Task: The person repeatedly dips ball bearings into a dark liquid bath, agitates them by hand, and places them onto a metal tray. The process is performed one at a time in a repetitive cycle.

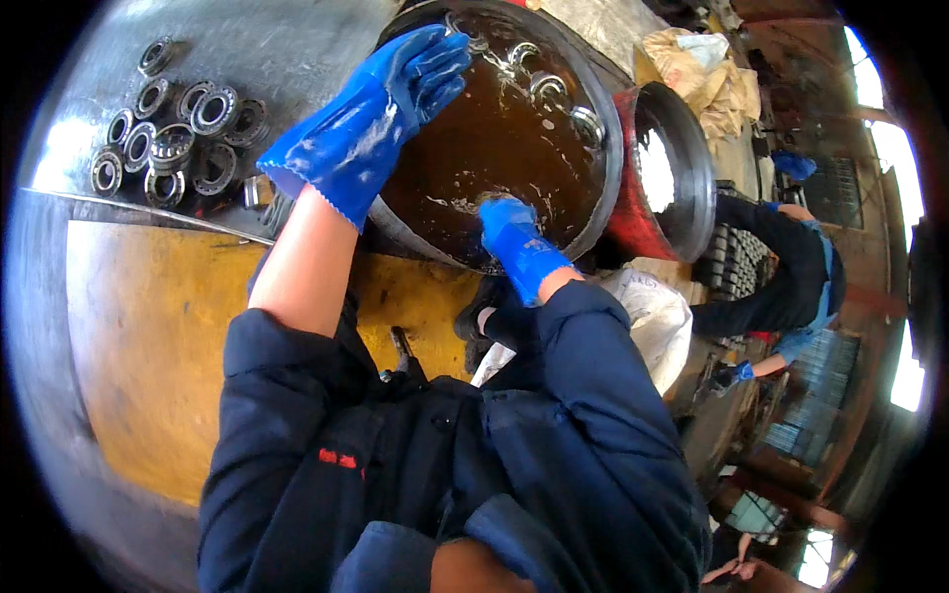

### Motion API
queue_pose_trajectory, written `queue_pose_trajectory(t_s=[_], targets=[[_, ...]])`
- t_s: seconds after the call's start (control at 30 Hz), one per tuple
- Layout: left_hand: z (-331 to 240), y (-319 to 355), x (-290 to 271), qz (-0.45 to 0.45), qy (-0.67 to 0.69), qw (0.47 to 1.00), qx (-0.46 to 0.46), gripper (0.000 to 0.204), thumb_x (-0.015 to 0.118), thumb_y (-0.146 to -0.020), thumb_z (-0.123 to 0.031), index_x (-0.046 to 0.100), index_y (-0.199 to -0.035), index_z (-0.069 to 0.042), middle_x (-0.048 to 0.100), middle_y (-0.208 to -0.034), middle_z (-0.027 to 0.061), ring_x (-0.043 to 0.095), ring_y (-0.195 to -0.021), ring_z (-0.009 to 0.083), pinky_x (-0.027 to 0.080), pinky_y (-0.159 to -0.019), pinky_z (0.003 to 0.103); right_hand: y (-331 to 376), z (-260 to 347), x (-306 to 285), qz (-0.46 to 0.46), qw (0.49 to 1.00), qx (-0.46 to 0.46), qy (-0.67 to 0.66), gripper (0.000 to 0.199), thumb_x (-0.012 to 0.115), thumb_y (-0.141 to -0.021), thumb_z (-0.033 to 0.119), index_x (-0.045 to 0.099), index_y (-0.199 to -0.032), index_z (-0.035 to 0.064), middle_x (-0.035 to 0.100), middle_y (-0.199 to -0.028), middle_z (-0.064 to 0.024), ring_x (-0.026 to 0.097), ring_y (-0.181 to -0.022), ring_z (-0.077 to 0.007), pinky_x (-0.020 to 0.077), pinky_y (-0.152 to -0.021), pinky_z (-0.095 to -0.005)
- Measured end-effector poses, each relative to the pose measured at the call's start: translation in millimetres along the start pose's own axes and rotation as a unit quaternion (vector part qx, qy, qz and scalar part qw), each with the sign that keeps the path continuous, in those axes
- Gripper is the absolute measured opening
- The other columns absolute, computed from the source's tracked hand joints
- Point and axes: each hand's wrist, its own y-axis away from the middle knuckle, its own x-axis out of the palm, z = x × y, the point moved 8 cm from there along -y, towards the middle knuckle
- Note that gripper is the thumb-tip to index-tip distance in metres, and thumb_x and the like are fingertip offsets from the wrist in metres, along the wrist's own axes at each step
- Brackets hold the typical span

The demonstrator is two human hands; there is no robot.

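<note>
A navy jacket point(425, 465) is nearest, gloved hands point(386, 114) point(511, 234) beyond at a liquid-filled tub point(612, 158).

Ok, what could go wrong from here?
The right grip dips into murky brown liquid and its fingertips are hidden, so it might fumble anything down there. Its glove cuff sits near the liquid with bare skin just above, so a deeper reach could let some in. The bearings on the table are heaped, one resting on others, so a knock might topple them.
</note>
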Motion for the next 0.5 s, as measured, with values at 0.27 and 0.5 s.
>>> queue_pose_trajectory(t_s=[0.27,0.5], targets=[[10.0,-16.6,9.5,0.114,0.066,0.991,-0.013,0.038,0.049,-0.107,-0.024,0.056,-0.143,-0.013,0.061,-0.143,0.0082,0.061,-0.128,0.0235,0.057,-0.097,0.037,-3.9,-62.3,39.4,-0.057,0.936,-0.035,-0.347,0.036,0.076,-0.078,0.034,0.076,-0.100,0.0050,0.074,-0.102,-0.0206,0.071,-0.098,-0.0374,0.0563,-0.081,-0.0464],[5.7,-27.7,-15.3,0.046,0.035,0.998,-0.037,0.036,0.050,-0.107,-0.023,0.059,-0.141,-0.015,0.065,-0.138,0.0044,0.065,-0.122,0.0225,0.062,-0.084,0.036,3.0,7.4,-11.5,0.041,0.987,-0.113,0.110,0.026,0.064,-0.090,0.018,0.077,-0.111,0.0125,0.071,-0.124,-0.0153,0.069,-0.113,-0.0356,0.0516,-0.095,-0.0610]])
